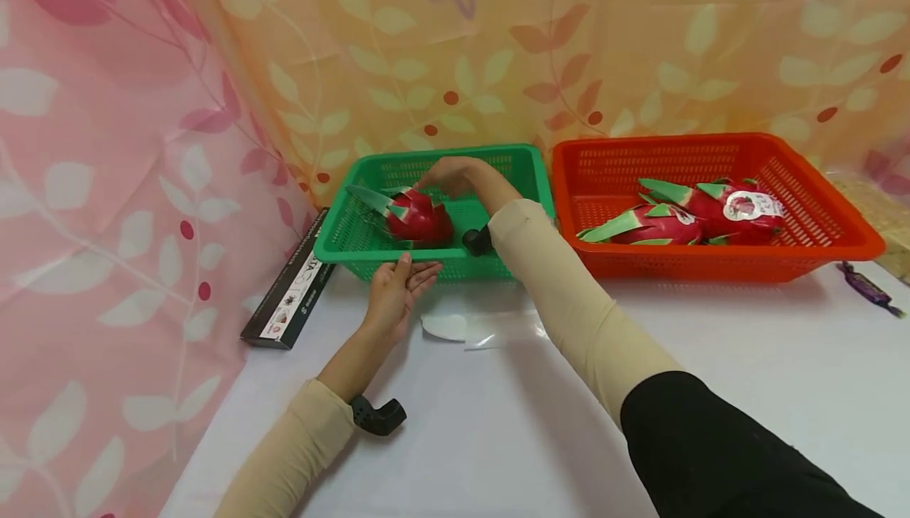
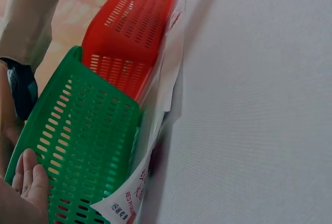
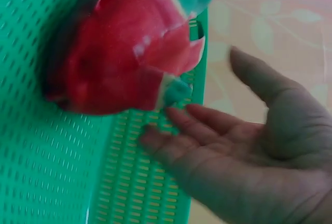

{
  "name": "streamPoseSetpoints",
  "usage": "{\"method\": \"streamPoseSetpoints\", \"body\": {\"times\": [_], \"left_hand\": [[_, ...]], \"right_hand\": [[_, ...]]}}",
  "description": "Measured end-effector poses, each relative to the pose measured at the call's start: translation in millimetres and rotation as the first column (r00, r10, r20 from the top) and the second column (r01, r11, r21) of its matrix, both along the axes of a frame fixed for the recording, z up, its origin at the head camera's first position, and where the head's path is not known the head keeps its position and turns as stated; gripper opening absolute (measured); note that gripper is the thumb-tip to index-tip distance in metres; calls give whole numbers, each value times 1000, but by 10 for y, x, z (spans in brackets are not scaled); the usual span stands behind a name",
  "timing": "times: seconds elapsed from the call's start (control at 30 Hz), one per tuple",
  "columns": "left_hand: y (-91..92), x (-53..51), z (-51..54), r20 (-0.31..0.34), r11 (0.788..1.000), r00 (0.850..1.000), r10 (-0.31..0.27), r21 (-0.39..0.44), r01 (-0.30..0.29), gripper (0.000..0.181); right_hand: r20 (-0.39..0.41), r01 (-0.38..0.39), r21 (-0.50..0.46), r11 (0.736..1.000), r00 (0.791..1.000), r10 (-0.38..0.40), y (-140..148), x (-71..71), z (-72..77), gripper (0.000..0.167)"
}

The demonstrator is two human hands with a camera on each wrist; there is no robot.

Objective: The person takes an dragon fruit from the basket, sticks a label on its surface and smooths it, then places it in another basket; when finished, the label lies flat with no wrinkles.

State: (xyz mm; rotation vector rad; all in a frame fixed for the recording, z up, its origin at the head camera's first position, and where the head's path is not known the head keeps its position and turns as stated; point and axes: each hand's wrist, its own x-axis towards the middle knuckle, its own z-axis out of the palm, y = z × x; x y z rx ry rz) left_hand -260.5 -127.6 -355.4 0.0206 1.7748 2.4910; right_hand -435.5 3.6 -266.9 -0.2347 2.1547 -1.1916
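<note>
One dragon fruit [image 1: 419,219], red with green-tipped scales, lies in the left part of the green basket [image 1: 341,256]. My right hand [image 1: 455,175] reaches over the basket beside the fruit. In the right wrist view that hand [image 3: 244,146] has its thumb spread and fingers extended, close to a green-tipped scale of the dragon fruit [image 3: 129,53]; whether they touch is unclear. At the basket's front, my left hand [image 1: 394,293] rests its fingers against the outer wall, thumb near the rim. The left wrist view shows the fingers [image 2: 30,175] lying nearly straight on the green wall.
To the right, a red basket [image 1: 682,261] holds several dragon fruits [image 1: 739,210] bearing white labels. A black box [image 1: 291,293] lies at the left. Before the green basket are a white label and clear plastic [image 1: 498,330]. A purple-wrapped item [image 1: 867,287] lies far right.
</note>
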Motion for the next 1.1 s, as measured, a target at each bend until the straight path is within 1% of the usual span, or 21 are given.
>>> {"method": "streamPoseSetpoints", "body": {"times": [0.03,0.1,0.23,0.27,0.33,0.47,0.5,0.57,0.6,0.67,0.7,0.73,0.8,0.83,0.93,0.97,1.0,1.1], "left_hand": [[6,3,1,-3,1000,1000,2,-3,-2,40],[16,6,3,1,1000,1000,13,-3,-13,39],[64,44,-1,7,1000,1000,22,-12,-22,39],[78,53,-1,9,1000,1000,20,-11,-20,39],[105,71,3,5,1000,1000,7,-5,-7,40],[145,92,19,-10,1000,1000,-6,1,6,40],[151,94,24,-13,1000,1000,-7,1,7,40],[162,91,33,-17,1000,1000,-3,-4,3,38],[165,87,38,-20,1000,1000,-5,-8,5,37],[167,76,49,-20,1000,1000,-12,-11,12,36],[168,70,56,-23,1000,1000,-16,-15,15,36],[169,65,61,-26,1000,1000,-18,-17,17,35],[166,53,64,-28,1000,999,-18,-21,18,36],[163,49,64,-28,1000,999,-16,-23,15,36],[155,36,45,-20,1000,1000,-4,-26,4,36],[152,31,37,-17,1000,1000,-2,-23,1,36],[150,26,30,-17,1000,1000,-2,-23,1,36],[148,2,12,-13,1000,1000,-5,-11,5,35]], "right_hand": [[11,-11,33,999,1000,10,-15,-13,-16,54],[42,-25,55,998,999,23,-51,-28,-38,59],[42,-39,48,998,998,37,-88,-4,-70,63],[40,-36,42,998,999,35,-94,7,-68,64],[35,-25,52,998,999,24,-100,26,-63,61],[15,10,93,996,1000,-11,-92,62,-44,61],[-4,13,102,995,1000,-13,-84,75,-40,61],[-74,1,135,991,997,9,-70,94,-30,62],[-106,-2,144,990,994,17,-62,101,-24,60],[-180,-15,196,980,982,51,-37,112,9,51],[-205,-15,219,976,977,60,-18,114,32,46],[-219,-8,231,973,974,60,8,114,52,45],[-231,16,246,969,972,43,77,100,97,41],[-230,32,249,968,973,27,114,93,117,41],[-212,79,204,976,977,-34,221,61,147,43],[-201,74,191,979,979,-35,251,46,159,41],[-201,87,172,981,978,-52,277,41,171,38],[-214,119,126,985,973,-90,352,30,224,31]]}}
